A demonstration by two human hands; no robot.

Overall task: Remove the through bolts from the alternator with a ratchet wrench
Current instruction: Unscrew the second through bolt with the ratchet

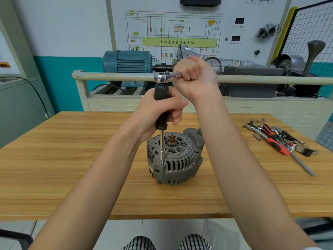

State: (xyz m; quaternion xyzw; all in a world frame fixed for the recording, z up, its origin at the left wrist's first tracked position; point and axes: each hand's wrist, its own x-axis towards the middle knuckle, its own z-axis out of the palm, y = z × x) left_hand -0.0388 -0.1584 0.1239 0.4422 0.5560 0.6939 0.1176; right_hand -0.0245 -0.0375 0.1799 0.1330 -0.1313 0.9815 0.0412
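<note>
The left hand point(158, 112) is wrapped around a black extension handle point(161, 105) standing upright, its socket tip on a through bolt point(162, 164) at the alternator point(174, 157) rim. The right hand point(194, 76) is fisted tight on the ratchet wrench point(163, 77) handle atop it. The alternator sits mid-table point(72, 159); loose tools point(277, 139) lie well off to the right.

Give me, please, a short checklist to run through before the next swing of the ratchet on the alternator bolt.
1. Socket seated on the through bolt at the alternator rim: ok, though the bolt head itself is hidden.
2. Extension driver upright, gripped by left hand: ok.
3. Right hand closed round the ratchet wrench handle: ok.
4. Alternator resting flat on the table: ok.
5. Ratchet direction set to loosen: cannot tell.
</note>
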